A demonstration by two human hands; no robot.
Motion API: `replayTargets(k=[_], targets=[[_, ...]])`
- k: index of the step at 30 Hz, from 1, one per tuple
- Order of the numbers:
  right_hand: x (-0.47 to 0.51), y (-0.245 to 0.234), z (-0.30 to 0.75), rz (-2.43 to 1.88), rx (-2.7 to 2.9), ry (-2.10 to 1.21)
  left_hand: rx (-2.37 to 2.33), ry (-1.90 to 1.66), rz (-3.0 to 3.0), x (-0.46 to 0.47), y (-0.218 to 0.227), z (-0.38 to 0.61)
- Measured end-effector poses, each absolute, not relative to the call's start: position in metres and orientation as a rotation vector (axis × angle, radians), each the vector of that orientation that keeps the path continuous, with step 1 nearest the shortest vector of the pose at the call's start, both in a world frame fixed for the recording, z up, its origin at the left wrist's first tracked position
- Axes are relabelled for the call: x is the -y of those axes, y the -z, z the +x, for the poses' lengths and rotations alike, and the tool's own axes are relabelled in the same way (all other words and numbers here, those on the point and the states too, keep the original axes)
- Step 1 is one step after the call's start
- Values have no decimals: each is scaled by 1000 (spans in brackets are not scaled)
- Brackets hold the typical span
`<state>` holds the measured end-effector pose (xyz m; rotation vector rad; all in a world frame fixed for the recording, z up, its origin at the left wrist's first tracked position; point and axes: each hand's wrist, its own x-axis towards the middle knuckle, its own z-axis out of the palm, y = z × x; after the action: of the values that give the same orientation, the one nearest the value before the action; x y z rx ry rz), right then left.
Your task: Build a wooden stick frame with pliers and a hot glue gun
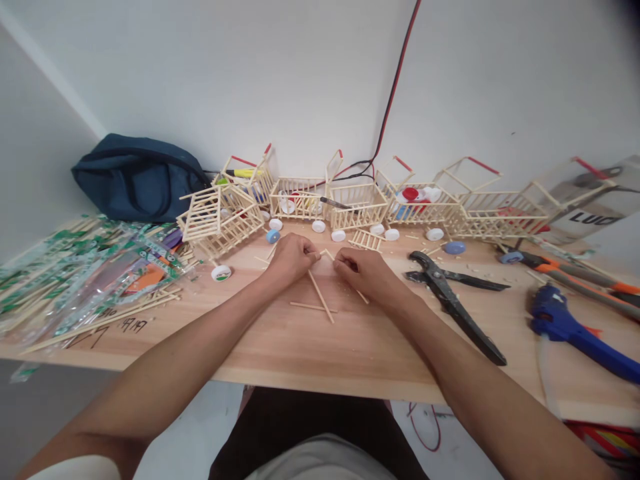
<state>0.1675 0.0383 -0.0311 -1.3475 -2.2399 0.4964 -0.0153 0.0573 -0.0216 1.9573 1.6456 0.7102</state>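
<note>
Over the middle of the table, my left hand is closed, its fingertips pinched at the upper end of a thin wooden stick slanting down toward me. My right hand, also closed, grips a second wooden stick; its tip shows between my hands and its lower end pokes out beneath the palm. The upper ends of both sticks lie close together, though whether they touch I cannot tell. A shorter loose stick lies crosswise, passing by the first stick's lower part.
Several stick-built carts with bottle-cap wheels, such as one cart, line the wall. Bagged sticks and a blue pouch occupy the left. Black-handled cutters, a blue glue gun and orange-grey pliers lie right.
</note>
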Motion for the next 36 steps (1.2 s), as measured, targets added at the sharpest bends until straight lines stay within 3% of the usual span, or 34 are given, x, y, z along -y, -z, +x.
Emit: replayTargets(k=[36], targets=[[-39,33,168,-1348,2257,-487,-1655,-693,1948,-57,20,-15]])
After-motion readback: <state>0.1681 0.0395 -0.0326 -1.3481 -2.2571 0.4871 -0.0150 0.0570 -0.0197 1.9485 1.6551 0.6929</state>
